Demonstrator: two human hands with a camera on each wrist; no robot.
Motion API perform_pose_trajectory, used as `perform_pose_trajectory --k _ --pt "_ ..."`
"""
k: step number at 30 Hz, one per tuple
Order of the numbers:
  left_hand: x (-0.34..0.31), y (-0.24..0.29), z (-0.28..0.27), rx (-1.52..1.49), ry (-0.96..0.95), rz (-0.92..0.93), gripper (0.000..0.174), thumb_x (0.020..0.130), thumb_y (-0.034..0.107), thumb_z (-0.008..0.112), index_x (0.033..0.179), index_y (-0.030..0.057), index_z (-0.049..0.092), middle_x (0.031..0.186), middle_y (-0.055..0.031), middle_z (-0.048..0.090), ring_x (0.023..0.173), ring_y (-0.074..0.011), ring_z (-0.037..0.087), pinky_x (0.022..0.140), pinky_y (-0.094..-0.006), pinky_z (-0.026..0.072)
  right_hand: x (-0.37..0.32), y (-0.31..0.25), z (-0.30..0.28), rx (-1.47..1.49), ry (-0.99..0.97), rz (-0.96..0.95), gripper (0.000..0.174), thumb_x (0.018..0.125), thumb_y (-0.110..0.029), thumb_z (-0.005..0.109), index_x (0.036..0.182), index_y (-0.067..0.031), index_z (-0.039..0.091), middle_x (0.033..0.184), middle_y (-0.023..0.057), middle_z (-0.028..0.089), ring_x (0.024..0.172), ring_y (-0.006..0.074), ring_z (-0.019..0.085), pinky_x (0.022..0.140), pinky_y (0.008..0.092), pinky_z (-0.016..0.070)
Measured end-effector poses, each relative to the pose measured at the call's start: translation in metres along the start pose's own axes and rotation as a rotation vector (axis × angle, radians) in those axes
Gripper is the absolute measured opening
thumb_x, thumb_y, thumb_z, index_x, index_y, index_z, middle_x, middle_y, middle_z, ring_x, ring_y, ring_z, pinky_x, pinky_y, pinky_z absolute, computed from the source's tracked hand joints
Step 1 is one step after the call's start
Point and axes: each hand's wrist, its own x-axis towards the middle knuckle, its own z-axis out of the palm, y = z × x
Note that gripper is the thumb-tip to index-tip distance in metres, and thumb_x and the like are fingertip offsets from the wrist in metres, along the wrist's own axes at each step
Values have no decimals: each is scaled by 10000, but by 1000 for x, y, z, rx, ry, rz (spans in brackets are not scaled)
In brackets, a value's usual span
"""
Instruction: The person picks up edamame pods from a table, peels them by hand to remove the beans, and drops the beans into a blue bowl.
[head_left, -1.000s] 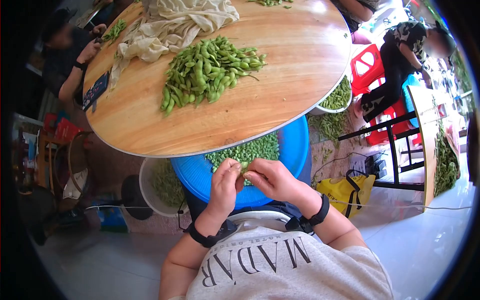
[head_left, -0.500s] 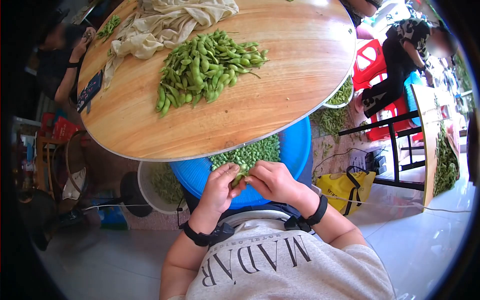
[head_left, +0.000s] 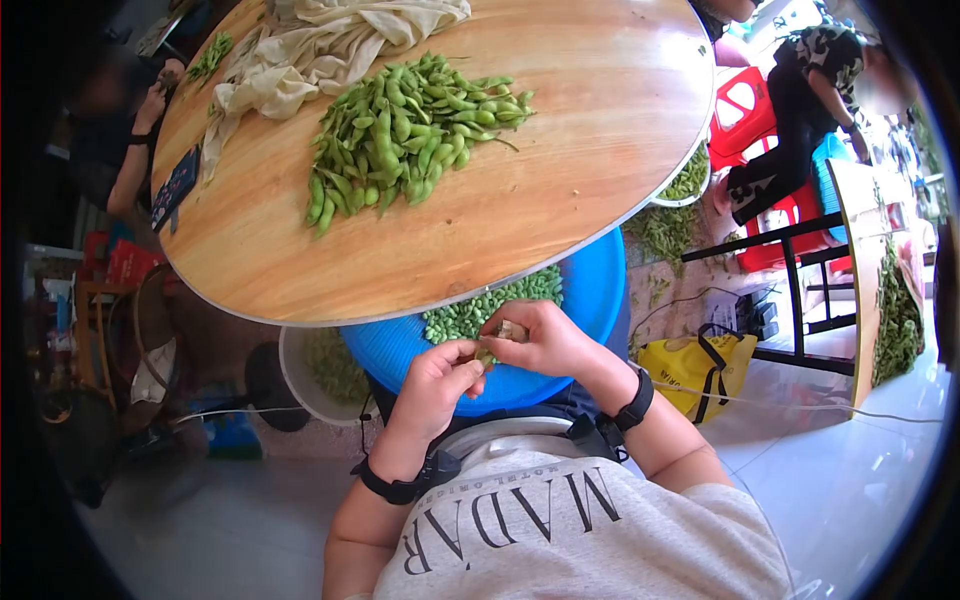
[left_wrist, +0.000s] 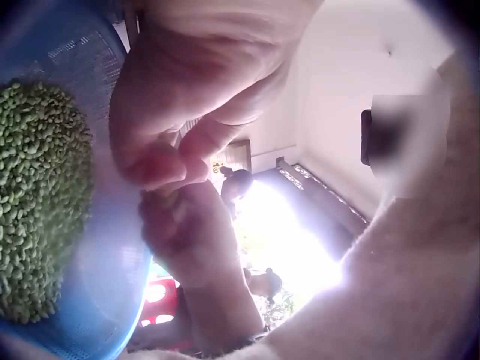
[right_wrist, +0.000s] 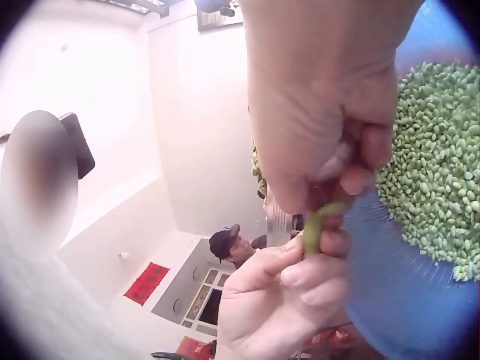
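Observation:
Between both hands, over the blue basket (head_left: 598, 290), is a green edamame pod (right_wrist: 313, 234). My left hand (head_left: 432, 392) pinches its lower end between thumb and fingers. The right hand (head_left: 545, 345) has its thumb and fingertips at the pod's upper end, its other fingers curled in. A pale patch (right_wrist: 339, 159) shows among those curled fingers. Shelled green beans (right_wrist: 435, 165) cover the bottom of the basket, which sits on the lap, partly under the table edge. In the left wrist view the two hands meet fingertip to fingertip, hiding most of the pod.
A heap of unshelled pods (head_left: 395, 135) lies on the round wooden table (head_left: 570, 200), with a crumpled cloth (head_left: 320, 55) and a phone (head_left: 176, 190) beyond. A pale bucket (head_left: 310, 385) stands at left on the floor, a yellow bag (head_left: 690, 375) at right. Other people are around the table.
The right hand has risen a little and turned, while the left has dropped slightly lower. Both stay together at a pod throughout. The head view has shifted slightly.

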Motion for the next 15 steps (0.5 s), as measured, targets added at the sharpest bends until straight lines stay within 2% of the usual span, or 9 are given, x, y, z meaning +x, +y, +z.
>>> perform_pose_trajectory --k 3,6,9,12,15 --pt "2 -6 -7 96 10 -20 147 837 62 540 936 -29 599 746 -40 599 596 -74 527 533 -191 412 2 10 5 -76 4 -58 201 671 -172 635 777 -3 611 652 169 585 582 278 589 532 357 462" --pt "2 -9 -2 306 33 -18 144 835 51 532 926 -31 608 747 -45 603 606 -83 547 545 -202 432 5 11 5 -267 -94 -56 217 637 -138 641 802 1 629 675 152 600 604 244 599 555 319 472" --pt "6 -8 -1 366 58 -39 142 834 46 528 917 -32 613 747 -52 607 602 -90 558 537 -211 439 8 13 6 -337 -146 -4 216 627 -137 633 802 -10 637 673 167 595 607 284 594 562 338 476" --pt "11 -15 -7 271 94 -44 145 833 46 531 921 -41 607 749 -64 611 611 -103 570 530 -220 444 12 29 9 -347 21 -49 234 626 -157 618 822 -31 640 651 182 587 609 347 584 572 397 482" --pt "10 -19 -7 209 153 10 148 820 17 535 946 -46 580 763 -72 607 626 -122 588 536 -223 453 12 42 3 -417 83 50 242 640 -131 602 858 -35 647 671 180 589 639 349 587 599 402 487"
